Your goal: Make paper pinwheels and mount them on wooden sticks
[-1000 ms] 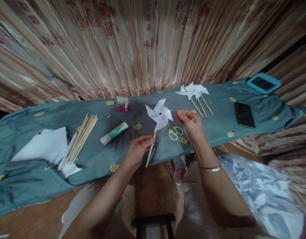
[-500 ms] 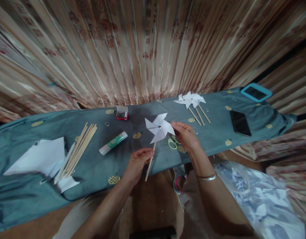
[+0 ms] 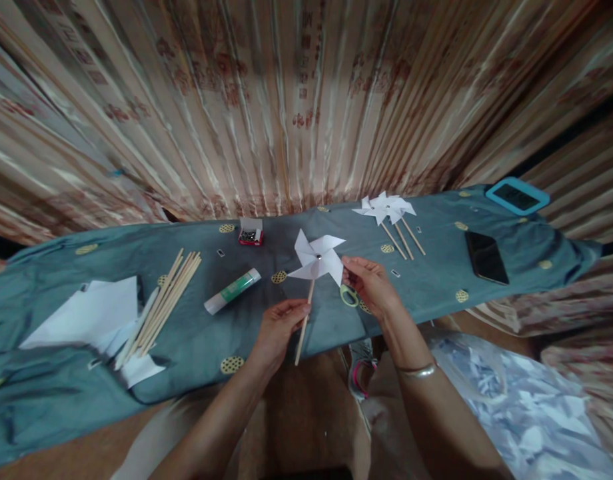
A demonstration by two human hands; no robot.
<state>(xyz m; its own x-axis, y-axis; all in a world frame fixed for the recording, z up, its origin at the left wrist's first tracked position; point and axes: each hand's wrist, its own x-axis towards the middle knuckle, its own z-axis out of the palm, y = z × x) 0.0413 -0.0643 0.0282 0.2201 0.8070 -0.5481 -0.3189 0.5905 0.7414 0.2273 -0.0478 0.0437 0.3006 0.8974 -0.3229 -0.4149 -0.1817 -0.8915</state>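
Observation:
A white paper pinwheel [image 3: 317,259] on a wooden stick, a metal pin at its centre, stands in front of me above the table. My left hand [image 3: 281,327] is closed in a pinch round the stick below the blades. With thumb and fingers together, my right hand [image 3: 369,280] is at the edge of the right-hand blade. Green-handled scissors [image 3: 349,295] lie partly hidden beneath that hand. To the left are a glue stick [image 3: 232,291] and an opened small red box of metal pins [image 3: 250,235].
Several wooden sticks [image 3: 169,303] lie beside white paper sheets [image 3: 94,313] at the left. Finished pinwheels [image 3: 386,208] rest at the back right, near a black phone [image 3: 486,257] and a blue-framed device [image 3: 518,196]. A plastic bag [image 3: 531,407] stands below the table's right side.
The pinwheel's blades have turned on the pin, while my left hand keeps its pinch on the stick. My right hand has shifted slightly down. The whole view has moved a little.

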